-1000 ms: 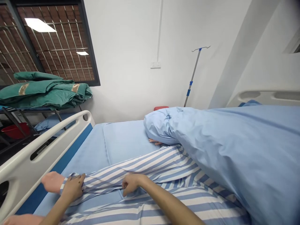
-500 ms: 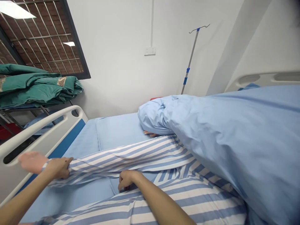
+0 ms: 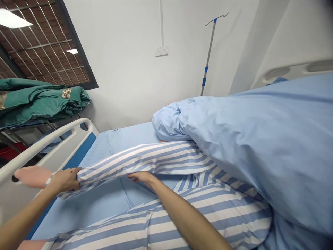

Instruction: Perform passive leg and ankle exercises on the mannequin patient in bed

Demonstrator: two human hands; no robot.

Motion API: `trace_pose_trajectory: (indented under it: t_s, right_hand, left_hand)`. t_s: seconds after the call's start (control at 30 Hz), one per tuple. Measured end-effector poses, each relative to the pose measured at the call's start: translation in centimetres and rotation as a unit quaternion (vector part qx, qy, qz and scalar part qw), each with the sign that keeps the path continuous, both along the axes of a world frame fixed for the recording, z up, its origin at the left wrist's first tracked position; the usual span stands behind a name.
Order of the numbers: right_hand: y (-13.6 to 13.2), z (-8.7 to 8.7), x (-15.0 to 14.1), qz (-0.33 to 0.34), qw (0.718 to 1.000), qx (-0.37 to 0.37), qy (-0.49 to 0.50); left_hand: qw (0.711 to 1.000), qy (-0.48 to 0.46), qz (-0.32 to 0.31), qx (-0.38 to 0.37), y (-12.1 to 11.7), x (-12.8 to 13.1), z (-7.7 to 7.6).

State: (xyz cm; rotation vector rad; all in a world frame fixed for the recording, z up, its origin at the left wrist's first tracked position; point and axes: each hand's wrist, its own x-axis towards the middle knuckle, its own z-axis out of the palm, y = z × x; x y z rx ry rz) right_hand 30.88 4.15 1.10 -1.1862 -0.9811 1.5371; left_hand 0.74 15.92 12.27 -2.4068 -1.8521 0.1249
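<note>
Two legs in blue-and-white striped trousers lie along the bed. My left hand is closed around the far leg just above the ankle, over the trouser cuff. The bare foot points left beyond it, near the footboard. My right hand touches the underside of the same leg around the knee, with its visible fingers stretched out; the rest of them are hidden. This leg is lifted a little off the sheet. The near leg rests flat on the bed.
A light blue quilt is bunched over the upper body at right. The bed's white footboard stands at left, with folded green bedding on a rack behind. A drip stand rises by the wall.
The far leg has risen off the sheet, with its knee slightly higher. My right hand has moved up from beside the leg to its underside. My left hand keeps its grip near the ankle.
</note>
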Motion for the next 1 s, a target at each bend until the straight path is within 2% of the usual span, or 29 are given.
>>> trace_pose_trajectory:
  t_s: [0.1, 0.2, 0.3, 0.4, 0.5, 0.63, 1.0]
  right_hand:
    - [0.1, 1.5, 0.7, -0.1, 0.991, 0.068, 0.057]
    - [-0.1, 3.2, 2.2, -0.152, 0.984, 0.087, 0.042]
    - [-0.5, 4.8, 4.1, -0.176, 0.977, 0.118, 0.003]
    - [-0.8, 5.8, 5.5, -0.188, 0.967, 0.171, -0.006]
    - [-1.0, 6.1, 6.1, -0.203, 0.962, 0.182, -0.015]
    - [-1.0, 5.7, 6.3, -0.198, 0.961, 0.19, -0.019]
    - [-0.7, 4.8, 6.6, -0.173, 0.962, 0.21, -0.017]
  left_hand:
    - [0.999, 0.021, -0.011, -0.033, -0.6, 1.6, -3.3]
    - [0.999, -0.036, 0.022, -0.031, -1.5, 5.0, -6.3]
    - [0.993, -0.111, 0.035, -0.037, -2.7, 9.0, -8.3]
    - [0.982, -0.179, 0.035, -0.052, -3.9, 12.2, -9.5]
    - [0.976, -0.211, 0.045, -0.033, -4.8, 13.8, -10.4]
    - [0.976, -0.21, 0.057, -0.01, -5.2, 14.0, -11.0]
    - [0.981, -0.187, 0.039, -0.035, -5.3, 13.5, -10.4]
